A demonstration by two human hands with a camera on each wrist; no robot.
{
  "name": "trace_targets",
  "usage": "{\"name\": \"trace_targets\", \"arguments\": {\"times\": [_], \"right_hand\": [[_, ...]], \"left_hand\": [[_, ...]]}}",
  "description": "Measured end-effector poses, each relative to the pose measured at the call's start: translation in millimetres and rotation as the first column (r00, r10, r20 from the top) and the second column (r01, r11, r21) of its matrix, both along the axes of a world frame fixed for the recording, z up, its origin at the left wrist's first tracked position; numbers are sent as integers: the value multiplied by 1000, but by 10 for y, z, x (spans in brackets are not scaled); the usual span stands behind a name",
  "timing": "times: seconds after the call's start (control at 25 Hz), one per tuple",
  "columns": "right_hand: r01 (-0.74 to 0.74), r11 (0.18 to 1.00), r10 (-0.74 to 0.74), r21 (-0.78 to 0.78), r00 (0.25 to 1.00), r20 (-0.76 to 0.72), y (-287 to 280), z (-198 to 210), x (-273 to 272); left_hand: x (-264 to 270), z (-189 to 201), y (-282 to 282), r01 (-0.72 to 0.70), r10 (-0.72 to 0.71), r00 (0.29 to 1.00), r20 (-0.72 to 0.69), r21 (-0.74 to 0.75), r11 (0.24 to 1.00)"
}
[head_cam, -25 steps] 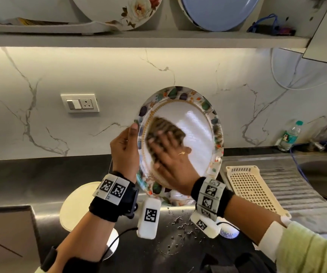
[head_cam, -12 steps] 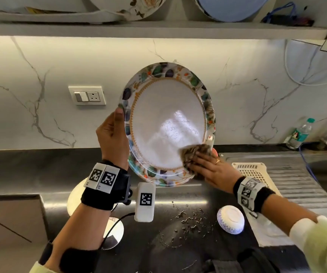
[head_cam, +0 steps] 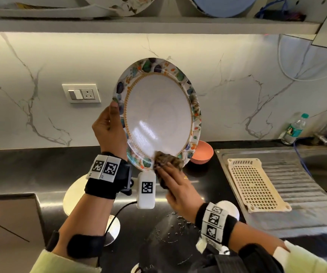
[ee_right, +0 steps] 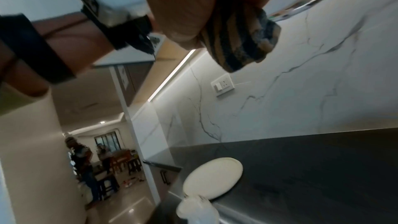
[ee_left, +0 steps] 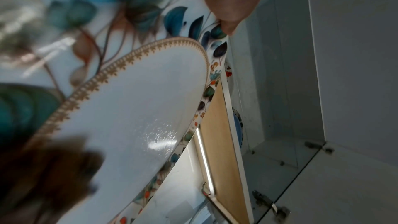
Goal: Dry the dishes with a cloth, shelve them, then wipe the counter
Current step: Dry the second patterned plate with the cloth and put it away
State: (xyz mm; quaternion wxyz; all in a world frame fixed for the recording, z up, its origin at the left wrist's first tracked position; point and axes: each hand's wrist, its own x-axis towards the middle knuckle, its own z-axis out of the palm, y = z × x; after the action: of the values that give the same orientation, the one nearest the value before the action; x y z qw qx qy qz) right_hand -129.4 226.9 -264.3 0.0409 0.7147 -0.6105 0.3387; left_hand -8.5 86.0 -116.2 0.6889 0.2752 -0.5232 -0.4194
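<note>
the plate (head_cam: pixel 159 113) stood nearly upright above the counter (head_cam: pixel 30 168), face toward the person, in front of the marble wall. the left hand (head_cam: pixel 109 131) gripped its left rim, thumb curled over the flowered border and fingers hidden behind. the right hand (head_cam: pixel 178 186) was clamped on a bunched brown cloth (head_cam: pixel 167 159), which pressed against the plate's bottom rim.

the step in hand looked like drying the face of the plate. fine droplets showed in the glare on the white centre in the left wrist view, so the cloth probably needed more passes over the middle as well as the border. doing it well would likely mean opening the cloth out flatter, sweeping in overlapping arcs, and turning the plate in the left hand so the rim under the thumb got wiped too. the back would also want drying before shelving. a wet glazed plate held by one edge could slip, so a firm left grip mattered.

below the plate lay scattered water drops (head_cam: pixel 175 223) on the dark counter, a pale round plate (head_cam: pixel 74 194) behind the left wrist, and a small white bowl (head_cam: pixel 231 209) turned upside down by the right wrist. an orange bowl (head_cam: pixel 204 152) sat just behind the plate's lower right edge. a cream perforated tray (head_cam: pixel 255 184) lay on the steel draining board, with a water bottle (head_cam: pixel 294 127) by the tap. the shelf (head_cam: pixel 158 25) overhead already held leaning plates, so a free gap there would have to be found.
</note>
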Motion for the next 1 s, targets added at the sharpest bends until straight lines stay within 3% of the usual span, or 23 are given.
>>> {"name": "trace_targets", "arguments": {"times": [0.12, 0.24, 0.36, 0.44, 0.52, 0.6, 0.64, 0.68, 0.72, 0.8, 0.88, 0.92, 1.0], "right_hand": [[-71, 995, 71, -72, 997, -6, -158, 122, 141], [-141, 984, 124, -108, 981, -148, -88, 27, -132], [25, 999, -36, -41, 957, -288, -22, -54, -752], [169, 984, -146, 64, 954, -263, -75, 28, -1158], [266, 951, -268, 156, 963, -7, -122, 274, -1389], [385, 914, -404, 128, 832, 381, -220, 631, -1533], [437, 897, -404, 66, 751, 523, -247, 849, -1533], [452, 892, -352, -23, 724, 593, -282, 1074, -1493], [406, 904, -253, -133, 759, 600, -318, 1305, -1403], [176, 928, -23, -329, 908, 419, -417, 1721, -1074], [-136, 931, 161, -338, 986, 45, -561, 1945, -761], [-248, 932, 215, -264, 966, -147, -636, 1982, -645], [-294, 949, 218, -110, 869, -445, -759, 1972, -564]], "left_hand": [[-56, -36, -7, -13, 13, 1000, 24, -3, 1000], [31, -73, 16, -29, 28, 999, 27, 22, 999], [142, -82, 5, -30, 30, 999, 22, 22, 999], [190, -132, -9, -29, 28, 998, 63, 21, 999], [226, -176, -31, -4, 0, 994, 107, 31, 1000], [238, -208, -56, 27, -31, 984, 176, 26, 999], [234, -227, -66, 40, -41, 974, 224, 10, 999], [219, -247, -76, 68, -63, 959, 275, -8, 998], [197, -243, -74, 104, -95, 942, 323, -11, 995], [135, -209, -42, 193, -171, 902, 396, -17, 981], [68, -140, 0, 240, -174, 854, 490, -76, 968], [47, -104, 12, 250, -156, 833, 531, -110, 962], [38, -27, 34, 254, -140, 815, 562, -129, 959]]}}
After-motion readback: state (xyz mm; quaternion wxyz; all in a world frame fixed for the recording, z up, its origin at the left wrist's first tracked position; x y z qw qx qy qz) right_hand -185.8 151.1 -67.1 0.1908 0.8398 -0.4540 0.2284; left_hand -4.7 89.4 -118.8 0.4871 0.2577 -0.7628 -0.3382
